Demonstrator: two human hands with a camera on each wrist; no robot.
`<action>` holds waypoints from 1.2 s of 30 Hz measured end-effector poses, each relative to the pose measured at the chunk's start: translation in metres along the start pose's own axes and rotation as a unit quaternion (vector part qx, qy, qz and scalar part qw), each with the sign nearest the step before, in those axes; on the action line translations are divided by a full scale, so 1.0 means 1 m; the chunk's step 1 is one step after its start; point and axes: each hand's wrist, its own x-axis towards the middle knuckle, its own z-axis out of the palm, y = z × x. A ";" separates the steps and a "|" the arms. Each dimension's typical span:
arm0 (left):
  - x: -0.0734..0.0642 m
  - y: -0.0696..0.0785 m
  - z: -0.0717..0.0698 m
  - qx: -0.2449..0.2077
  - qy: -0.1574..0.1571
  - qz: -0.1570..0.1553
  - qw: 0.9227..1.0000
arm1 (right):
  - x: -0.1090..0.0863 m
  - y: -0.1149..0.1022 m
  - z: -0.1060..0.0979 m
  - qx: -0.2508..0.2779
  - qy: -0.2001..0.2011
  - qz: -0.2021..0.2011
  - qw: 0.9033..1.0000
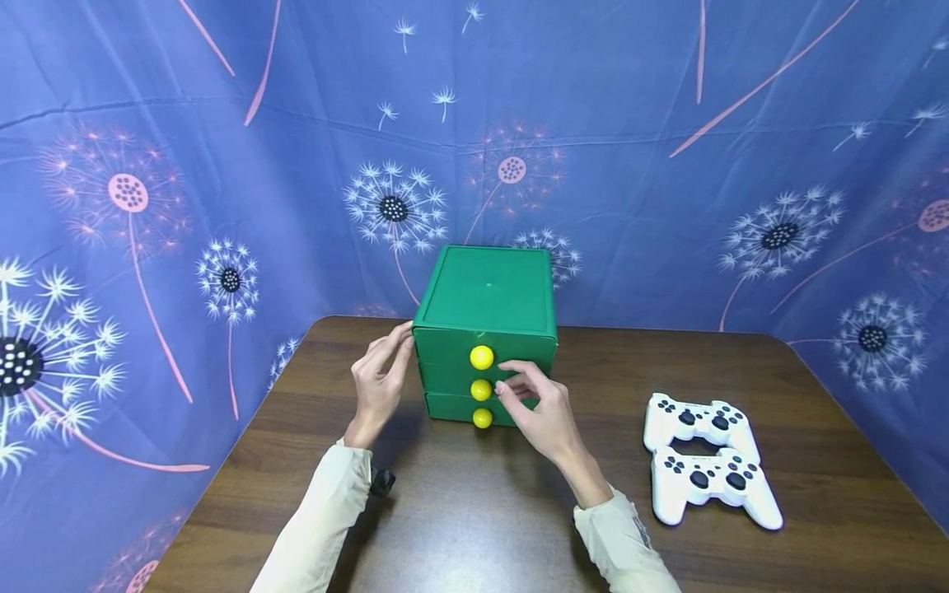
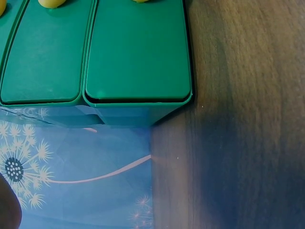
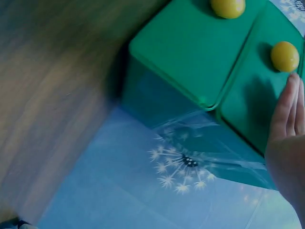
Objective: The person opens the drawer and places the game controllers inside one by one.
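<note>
Wooden table [image 1: 445, 511], toward far edge: green cabinet [image 1: 489, 288] | left hand [image 1: 378, 385], fingers extended, touching its upper corner | right hand [image 1: 544, 412] parted, holding nothing, beside middle knob [image 1: 481, 389] | rightward, controllers [image 1: 716, 476] near right edge

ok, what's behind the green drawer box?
Blue cloth with a dandelion print shows behind the green drawer box. The stretch of table directly behind the box is covered, so anything low there can't be seen.
</note>
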 end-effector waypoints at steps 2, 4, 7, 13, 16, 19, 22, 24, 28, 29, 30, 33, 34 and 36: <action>0.000 0.000 0.000 -0.001 -0.001 -0.002 1.000 | -0.003 0.002 0.000 -0.007 -0.030 0.020 0.999; 0.000 0.000 0.000 -0.002 -0.002 -0.003 1.000 | -0.005 0.004 0.001 -0.013 -0.060 0.036 0.997; 0.000 0.000 0.000 -0.004 -0.003 -0.002 1.000 | -0.006 0.008 0.006 -0.012 -0.096 0.053 0.994; -0.001 -0.001 0.000 -0.005 0.000 -0.002 1.000 | -0.005 0.012 0.014 0.002 -0.116 0.078 0.990; -0.001 -0.001 0.000 -0.005 0.001 -0.004 1.000 | -0.004 0.012 0.016 0.005 -0.108 0.084 0.991; -0.001 -0.001 0.000 -0.005 0.001 -0.005 1.000 | -0.004 0.012 0.017 0.009 -0.103 0.087 0.991; -0.001 -0.001 0.001 -0.006 0.002 -0.005 1.000 | -0.003 0.012 0.018 0.012 -0.100 0.089 0.991; -0.001 -0.001 0.001 -0.007 0.003 -0.004 1.000 | -0.003 0.012 0.019 0.012 -0.097 0.087 0.991; -0.001 -0.001 0.000 -0.010 0.004 -0.002 1.000 | -0.002 0.012 0.021 0.008 -0.089 0.083 0.992; -0.001 -0.001 0.000 -0.010 0.003 -0.002 1.000 | -0.002 0.012 0.021 0.006 -0.087 0.083 0.993; -0.001 -0.001 0.000 -0.010 0.004 -0.002 1.000 | -0.002 0.012 0.022 0.005 -0.086 0.084 0.993; -0.001 -0.001 0.000 -0.010 0.003 -0.003 1.000 | -0.003 0.012 0.022 0.006 -0.080 0.088 0.993; -0.001 -0.001 0.000 -0.009 0.003 -0.003 1.000 | -0.004 0.013 0.022 0.007 -0.079 0.089 0.993; -0.001 -0.001 0.000 -0.008 0.002 -0.003 1.000 | -0.004 0.012 0.023 0.007 -0.076 0.090 0.993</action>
